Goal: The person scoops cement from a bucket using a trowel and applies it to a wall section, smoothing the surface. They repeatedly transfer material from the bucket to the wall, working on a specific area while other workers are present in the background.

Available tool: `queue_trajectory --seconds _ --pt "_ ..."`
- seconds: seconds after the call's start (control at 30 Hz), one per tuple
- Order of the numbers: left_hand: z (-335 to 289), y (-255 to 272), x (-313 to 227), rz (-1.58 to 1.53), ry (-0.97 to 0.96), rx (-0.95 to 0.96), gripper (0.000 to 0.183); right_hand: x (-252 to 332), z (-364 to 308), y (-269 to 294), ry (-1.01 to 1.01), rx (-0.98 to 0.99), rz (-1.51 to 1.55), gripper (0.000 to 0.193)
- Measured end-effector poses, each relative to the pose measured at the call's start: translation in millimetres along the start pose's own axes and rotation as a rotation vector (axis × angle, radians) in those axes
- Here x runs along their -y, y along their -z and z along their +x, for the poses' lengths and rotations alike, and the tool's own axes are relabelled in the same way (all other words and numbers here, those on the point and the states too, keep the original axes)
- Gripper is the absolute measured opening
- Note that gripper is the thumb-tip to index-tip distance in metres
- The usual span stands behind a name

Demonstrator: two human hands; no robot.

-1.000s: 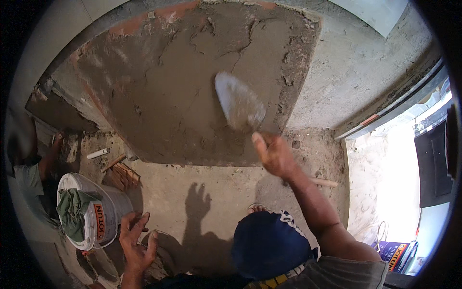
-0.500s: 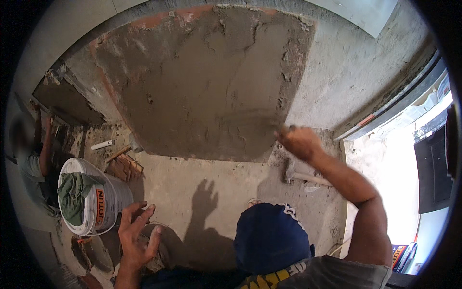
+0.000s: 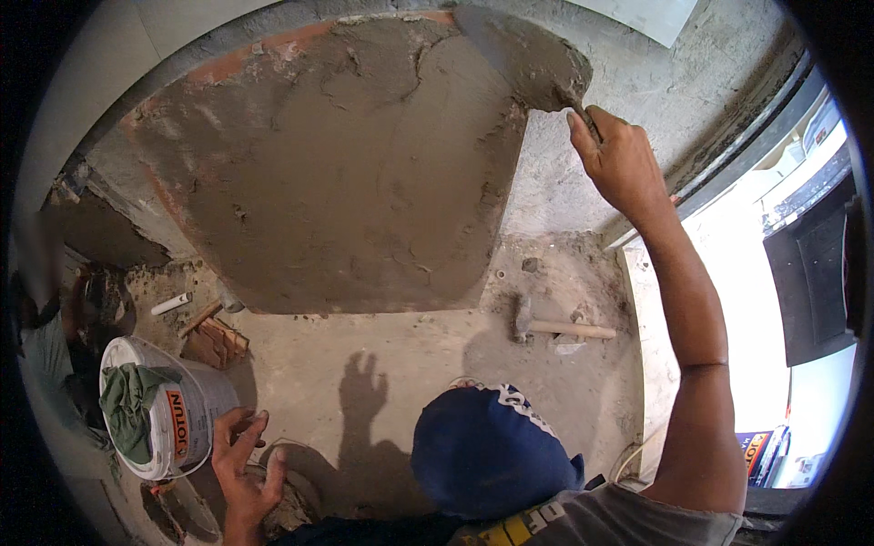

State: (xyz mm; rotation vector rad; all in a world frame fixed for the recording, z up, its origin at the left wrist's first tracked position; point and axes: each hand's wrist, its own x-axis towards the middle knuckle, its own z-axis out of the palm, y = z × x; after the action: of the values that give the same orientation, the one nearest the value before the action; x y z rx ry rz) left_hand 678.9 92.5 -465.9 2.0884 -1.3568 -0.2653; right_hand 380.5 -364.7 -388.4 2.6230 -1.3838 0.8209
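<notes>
My right hand (image 3: 624,164) is raised at the upper right, its fingers closed round a trowel's handle. The trowel's broad blade (image 3: 533,59), coated in grey-brown mortar, is at the upper right corner of a wide patch of wet mortar (image 3: 337,173) with reddish edges. From this view I cannot tell whether the blade touches the surface. At the lower left, my left hand (image 3: 246,473) is held up with fingers apart and nothing in it. It is just right of a white bucket (image 3: 214,400) with a green cloth (image 3: 132,405) over its lid.
A hammer (image 3: 564,328) lies on the floor at right. Broken reddish tile pieces (image 3: 214,341) and a short white pipe (image 3: 171,303) lie at left. A dark blue cap (image 3: 496,450) fills the lower middle. Another person (image 3: 50,364) is at the far left, by a second mortar patch (image 3: 105,227).
My right hand has swept up and slightly right from the mortar patch's lower right edge to its upper corner, bringing the trowel blade into plain view. My left hand stays raised, slightly lower.
</notes>
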Motion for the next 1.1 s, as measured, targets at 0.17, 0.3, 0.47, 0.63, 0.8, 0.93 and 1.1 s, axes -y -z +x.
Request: queue_trajectory --seconds 0.17,0.3,0.47,0.63,0.8,0.93,1.1 --pt "0 4 -6 -0.001 0.063 0.051 0.043 -3 -35 -56 -0.155 -0.088 0.286 0.044" --pt "-4 5 6 0.066 -0.033 0.043 0.043 9 -92 -103 -0.282 -0.051 0.461 0.042" --pt "-4 9 -8 0.046 0.099 0.073 0.043 4 -116 -84 -0.247 -0.040 0.439 0.045" --pt "5 -1 5 0.194 -0.107 0.054 0.040 -6 -40 -35 -0.198 0.023 0.546 0.050" --pt "20 -15 8 -0.001 0.027 0.068 0.042 -16 -41 -61 -0.095 0.122 0.490 0.049" --pt "24 -20 10 0.011 0.043 0.103 0.042 -17 -93 -101 -0.098 0.266 0.412 0.043" --pt "24 -28 9 -0.016 0.070 0.097 0.042 -27 -173 -167 -0.073 0.392 0.308 0.034"
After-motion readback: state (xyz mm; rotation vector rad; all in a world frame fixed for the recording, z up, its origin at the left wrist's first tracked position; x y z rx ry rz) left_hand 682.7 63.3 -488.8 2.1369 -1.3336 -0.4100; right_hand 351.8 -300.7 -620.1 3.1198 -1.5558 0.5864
